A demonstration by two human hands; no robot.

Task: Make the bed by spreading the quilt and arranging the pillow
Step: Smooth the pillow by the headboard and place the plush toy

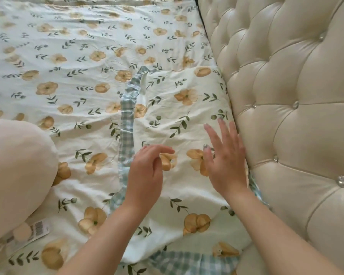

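Though its fingers spread straight, the right hand (pixel 224 163) holds nothing; the left hand (pixel 145 171), loosely curled, is empty too. Both are over the soft floral pillow (pixel 187 104), gingham-edged, beside the glossy tufted headboard (pixel 286 96). The creased quilt (pixel 58 62) lies spread to the left; contact with cloth is unclear.

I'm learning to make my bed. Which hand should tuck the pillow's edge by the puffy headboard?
Probably the right hand: it is open above the side of the pillow that lies along the headboard. The left hand is nearer the checked frill, farther away.
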